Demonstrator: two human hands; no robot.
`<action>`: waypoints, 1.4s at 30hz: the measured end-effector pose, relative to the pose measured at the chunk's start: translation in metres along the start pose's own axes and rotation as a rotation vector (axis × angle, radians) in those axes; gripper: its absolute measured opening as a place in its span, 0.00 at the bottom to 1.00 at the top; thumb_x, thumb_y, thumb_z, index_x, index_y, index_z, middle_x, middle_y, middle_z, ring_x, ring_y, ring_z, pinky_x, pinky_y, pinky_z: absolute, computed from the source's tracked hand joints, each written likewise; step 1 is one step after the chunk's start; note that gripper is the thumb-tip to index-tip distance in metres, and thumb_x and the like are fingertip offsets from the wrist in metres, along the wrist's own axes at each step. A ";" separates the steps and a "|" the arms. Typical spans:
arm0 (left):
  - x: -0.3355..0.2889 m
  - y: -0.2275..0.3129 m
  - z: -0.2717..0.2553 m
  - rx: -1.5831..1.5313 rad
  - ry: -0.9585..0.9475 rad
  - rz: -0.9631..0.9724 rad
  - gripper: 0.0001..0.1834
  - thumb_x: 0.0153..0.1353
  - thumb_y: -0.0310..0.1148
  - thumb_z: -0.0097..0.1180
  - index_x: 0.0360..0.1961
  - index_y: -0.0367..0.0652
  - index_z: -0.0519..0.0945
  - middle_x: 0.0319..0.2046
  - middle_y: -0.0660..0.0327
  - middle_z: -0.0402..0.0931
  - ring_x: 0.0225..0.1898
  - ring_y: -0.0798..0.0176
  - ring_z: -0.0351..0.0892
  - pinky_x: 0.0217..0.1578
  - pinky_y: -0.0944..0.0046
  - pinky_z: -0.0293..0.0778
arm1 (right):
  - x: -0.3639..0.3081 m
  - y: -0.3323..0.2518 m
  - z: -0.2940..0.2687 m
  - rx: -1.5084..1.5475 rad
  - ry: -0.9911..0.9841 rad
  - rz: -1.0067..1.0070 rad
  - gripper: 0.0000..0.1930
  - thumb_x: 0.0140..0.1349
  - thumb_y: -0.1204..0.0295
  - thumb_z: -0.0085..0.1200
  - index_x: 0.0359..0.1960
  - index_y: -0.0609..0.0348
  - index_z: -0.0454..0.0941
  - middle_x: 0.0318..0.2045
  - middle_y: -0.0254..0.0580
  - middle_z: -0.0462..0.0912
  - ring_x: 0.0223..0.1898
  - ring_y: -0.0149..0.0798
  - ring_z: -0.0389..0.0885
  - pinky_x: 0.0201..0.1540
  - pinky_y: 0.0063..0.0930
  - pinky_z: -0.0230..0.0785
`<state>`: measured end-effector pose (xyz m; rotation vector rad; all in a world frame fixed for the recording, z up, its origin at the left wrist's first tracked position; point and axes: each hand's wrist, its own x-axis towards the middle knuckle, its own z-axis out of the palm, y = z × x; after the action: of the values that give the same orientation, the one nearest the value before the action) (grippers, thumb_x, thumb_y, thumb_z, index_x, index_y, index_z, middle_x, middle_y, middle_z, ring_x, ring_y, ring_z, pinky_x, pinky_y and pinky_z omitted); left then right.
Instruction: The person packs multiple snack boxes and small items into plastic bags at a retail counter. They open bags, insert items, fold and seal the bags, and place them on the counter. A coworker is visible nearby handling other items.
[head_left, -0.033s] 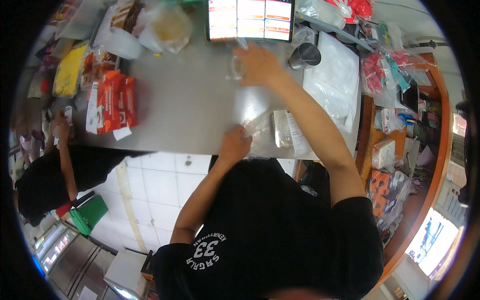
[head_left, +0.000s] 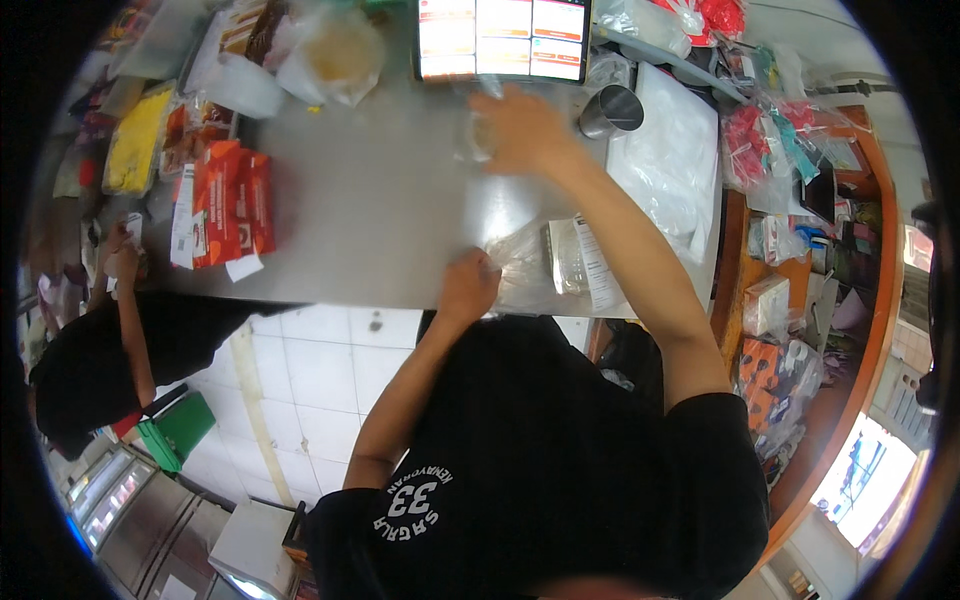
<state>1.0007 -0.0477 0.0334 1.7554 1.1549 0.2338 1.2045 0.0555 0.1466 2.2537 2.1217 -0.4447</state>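
At the near edge of the metal table, my left hand (head_left: pixel 468 284) is closed on the gathered edge of a clear plastic bag (head_left: pixel 517 268). The bag spreads to the right, where a clear plastic container (head_left: pixel 567 258) and a printed paper slip (head_left: pixel 594 262) lie, partly beside my right forearm. Farther up the table, my right hand (head_left: pixel 522 132) reaches out below the lit screen, its fingers smeared by motion. Against its left side is a small, clear, roundish thing (head_left: pixel 480 138), too blurred to name; whether my fingers grip it cannot be told.
A metal cup (head_left: pixel 611 112) and a stack of clear plastic bags (head_left: pixel 660 165) stand right of my hand. The lit screen (head_left: pixel 502 40) is at the back. Red boxes (head_left: pixel 233 205) stand on the left, near a co-worker's hand (head_left: pixel 122 262). Packed shelves (head_left: pixel 800 260) line the right.
The folds of the plastic bag beside my left hand have shifted slightly. Both hands stay in nearly the same places.
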 end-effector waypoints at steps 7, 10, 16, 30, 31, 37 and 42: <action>0.018 -0.024 -0.004 -0.310 -0.094 -0.028 0.12 0.59 0.36 0.56 0.28 0.36 0.79 0.24 0.47 0.78 0.26 0.45 0.78 0.30 0.50 0.72 | -0.115 -0.035 -0.045 0.152 -0.246 -0.065 0.40 0.36 0.64 0.71 0.57 0.51 0.69 0.41 0.49 0.78 0.49 0.57 0.77 0.57 0.49 0.66; 0.024 -0.016 -0.016 -0.284 -0.115 0.013 0.11 0.59 0.35 0.54 0.27 0.37 0.79 0.22 0.48 0.77 0.25 0.47 0.77 0.30 0.52 0.72 | -0.132 -0.056 0.005 -0.053 -0.153 -0.056 0.40 0.36 0.67 0.71 0.56 0.54 0.68 0.46 0.49 0.77 0.51 0.54 0.77 0.63 0.57 0.59; 0.024 0.009 -0.048 -0.040 0.024 0.247 0.10 0.58 0.33 0.55 0.27 0.36 0.78 0.20 0.52 0.75 0.21 0.57 0.75 0.27 0.58 0.70 | -0.151 -0.057 0.044 -0.122 -0.069 -0.033 0.41 0.38 0.68 0.73 0.58 0.52 0.67 0.58 0.49 0.72 0.63 0.54 0.68 0.65 0.72 0.47; 0.066 0.058 -0.045 -0.022 -0.105 -0.092 0.17 0.55 0.36 0.56 0.42 0.36 0.77 0.22 0.60 0.75 0.22 0.67 0.74 0.24 0.67 0.70 | -0.166 0.183 0.080 0.735 -0.160 0.040 0.17 0.55 0.77 0.58 0.48 0.62 0.80 0.30 0.48 0.84 0.28 0.40 0.82 0.36 0.31 0.75; 0.066 0.062 -0.045 -0.021 -0.131 -0.170 0.17 0.55 0.36 0.56 0.43 0.37 0.78 0.22 0.60 0.75 0.22 0.67 0.74 0.23 0.67 0.70 | -0.163 0.191 0.091 0.757 -0.178 0.025 0.17 0.55 0.77 0.58 0.48 0.62 0.80 0.29 0.48 0.84 0.28 0.39 0.82 0.35 0.30 0.74; 0.051 0.072 -0.048 -0.076 -0.251 -0.301 0.18 0.55 0.35 0.53 0.46 0.40 0.80 0.22 0.60 0.76 0.19 0.69 0.73 0.23 0.67 0.70 | -0.152 0.203 0.097 0.786 -0.433 -0.045 0.20 0.52 0.77 0.61 0.50 0.61 0.79 0.25 0.47 0.83 0.26 0.38 0.81 0.32 0.28 0.72; 0.069 0.072 -0.057 0.170 -0.327 -0.319 0.17 0.55 0.36 0.55 0.46 0.46 0.82 0.26 0.58 0.80 0.25 0.61 0.81 0.32 0.64 0.77 | -0.151 0.184 0.102 0.571 -0.245 -0.001 0.21 0.49 0.78 0.63 0.48 0.56 0.80 0.31 0.55 0.84 0.31 0.52 0.83 0.37 0.38 0.75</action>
<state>1.0453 0.0366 0.0965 1.6474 1.2161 -0.3403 1.3585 -0.1271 0.0472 2.2745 2.0543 -1.4002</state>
